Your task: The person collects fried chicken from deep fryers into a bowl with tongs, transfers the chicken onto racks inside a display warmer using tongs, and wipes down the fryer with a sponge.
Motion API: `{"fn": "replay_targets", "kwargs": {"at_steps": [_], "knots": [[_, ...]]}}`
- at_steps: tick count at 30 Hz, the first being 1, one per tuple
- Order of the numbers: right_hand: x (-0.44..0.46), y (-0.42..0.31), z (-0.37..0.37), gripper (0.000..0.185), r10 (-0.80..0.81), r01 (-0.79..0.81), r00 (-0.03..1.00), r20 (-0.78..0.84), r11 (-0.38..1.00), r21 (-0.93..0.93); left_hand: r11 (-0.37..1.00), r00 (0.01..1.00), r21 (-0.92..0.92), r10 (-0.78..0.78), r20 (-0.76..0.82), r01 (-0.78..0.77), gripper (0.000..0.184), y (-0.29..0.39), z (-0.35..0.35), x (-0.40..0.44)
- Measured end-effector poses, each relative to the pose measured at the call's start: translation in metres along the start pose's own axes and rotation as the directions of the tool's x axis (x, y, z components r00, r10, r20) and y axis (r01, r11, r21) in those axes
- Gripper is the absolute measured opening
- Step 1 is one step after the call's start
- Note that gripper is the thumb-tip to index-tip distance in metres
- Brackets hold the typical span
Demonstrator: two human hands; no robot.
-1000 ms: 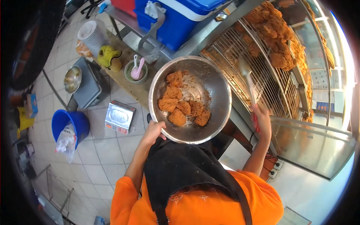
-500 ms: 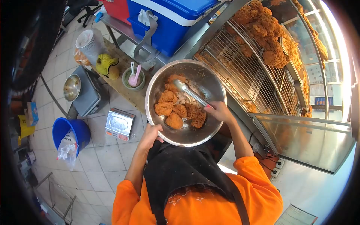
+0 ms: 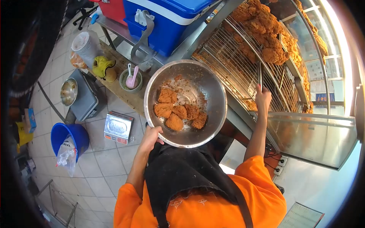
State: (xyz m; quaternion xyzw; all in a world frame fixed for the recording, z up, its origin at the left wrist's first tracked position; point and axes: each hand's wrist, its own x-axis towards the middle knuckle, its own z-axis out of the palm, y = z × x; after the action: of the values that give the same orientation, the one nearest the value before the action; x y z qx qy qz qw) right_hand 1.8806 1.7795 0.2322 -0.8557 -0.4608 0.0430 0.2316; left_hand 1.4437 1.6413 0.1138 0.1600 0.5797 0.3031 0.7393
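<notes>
My left hand (image 3: 152,136) grips the near-left rim of a large steel bowl (image 3: 215,114) held in front of my apron. Several pieces of fried chicken (image 3: 175,122) and loose crumbs lie in it. Out to the right, my right hand (image 3: 263,99) is closed on metal tongs (image 3: 260,76), which reach into the lit display cabinet over a wire rack (image 3: 228,57). The tongs' tips are hidden near the fried chicken heap (image 3: 262,30) on the upper rack, so I cannot tell whether they hold a piece.
The cabinet's glass door (image 3: 311,138) hangs open below my right hand. Left of the bowl are a green tub (image 3: 130,87) with two scoops, yellow gloves (image 3: 102,67), a scale (image 3: 118,127) and a blue bucket (image 3: 70,142). A blue cooler (image 3: 163,30) stands beyond.
My right hand and the tongs have gone from inside the bowl to the cabinet on the right. The bowl holds fewer chicken pieces; the top one is gone.
</notes>
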Motion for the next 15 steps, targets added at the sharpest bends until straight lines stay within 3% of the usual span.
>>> {"fn": "replay_targets", "kwargs": {"at_steps": [1, 3, 5, 8, 11, 13, 15], "knots": [[0.005, -0.005, 0.003, 0.042, -0.061, 0.063, 0.997, -0.055, 0.997, 0.044, 1.0, 1.0, -0.008, 0.012, -0.02, -0.012, 0.027, 0.001, 0.002, -0.001], [0.013, -0.002, 0.008, 0.043, -0.096, 0.089, 0.991, -0.094, 0.994, -0.07, 0.999, 0.998, -0.018, 0.033, -0.057, -0.034, 0.025, 0.005, 0.005, -0.005], [0.012, 0.01, 0.009, 0.044, -0.041, 0.043, 0.998, -0.041, 0.997, 0.066, 0.999, 0.999, -0.017, 0.041, -0.034, -0.042, 0.026, 0.005, 0.004, -0.004], [0.011, 0.038, 0.012, 0.043, -0.005, 0.003, 1.0, 0.026, 0.998, 0.066, 0.999, 0.999, -0.013, 0.038, -0.006, -0.038, 0.026, 0.002, 0.001, -0.001], [-0.01, 0.051, -0.001, 0.041, -0.088, 0.097, 0.991, -0.099, 0.992, 0.084, 1.0, 1.0, -0.013, 0.027, -0.001, -0.027, 0.027, -0.002, 0.001, 0.002], [-0.045, 0.036, -0.034, 0.038, -0.017, 0.017, 0.999, -0.028, 1.0, 0.003, 1.0, 1.0, -0.008, 0.016, 0.001, -0.016, 0.027, 0.0, 0.0, 0.002], [-0.088, 0.005, -0.068, 0.037, 0.147, -0.195, 0.945, 0.291, 0.97, 0.144, 1.0, 1.0, 0.004, -0.008, 0.01, 0.008, 0.027, 0.004, 0.0, 0.0]]}}
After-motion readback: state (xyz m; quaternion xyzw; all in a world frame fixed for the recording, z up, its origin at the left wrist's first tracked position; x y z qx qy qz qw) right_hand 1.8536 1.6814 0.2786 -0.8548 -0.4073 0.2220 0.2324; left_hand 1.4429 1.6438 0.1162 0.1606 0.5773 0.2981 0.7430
